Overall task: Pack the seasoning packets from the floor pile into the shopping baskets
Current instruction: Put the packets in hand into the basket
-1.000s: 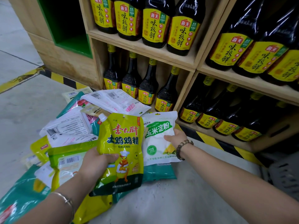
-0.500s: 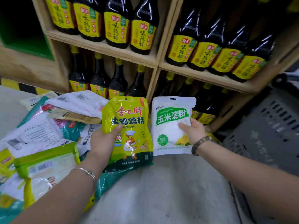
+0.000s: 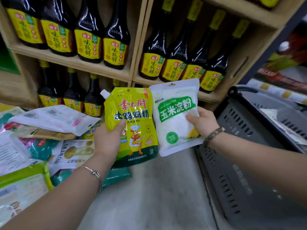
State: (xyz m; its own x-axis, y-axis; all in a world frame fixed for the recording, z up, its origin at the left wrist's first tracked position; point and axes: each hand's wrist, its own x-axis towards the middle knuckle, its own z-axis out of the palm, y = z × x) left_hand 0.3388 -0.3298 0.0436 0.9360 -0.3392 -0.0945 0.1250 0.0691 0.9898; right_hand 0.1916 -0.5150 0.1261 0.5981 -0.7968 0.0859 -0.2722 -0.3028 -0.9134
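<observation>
I see my left hand (image 3: 108,140) gripping the yellow pouch (image 3: 132,120) and my right hand (image 3: 203,121) gripping the white bag (image 3: 174,130), held upright side by side between pile (image 3: 49,130) and basket (image 3: 240,146).

We log grey concrete floor (image 3: 157,200): seasoning packet pile (image 3: 33,140) at left, packets overlapping. Teal packet (image 3: 116,176) at pile's near edge lies flat on concrete. Dark grey shopping basket (image 3: 240,163) stands on floor at right. Wooden shelf (image 3: 69,63) behind: dark sauce bottles (image 3: 89,39) upright in rows, both tiers.
</observation>
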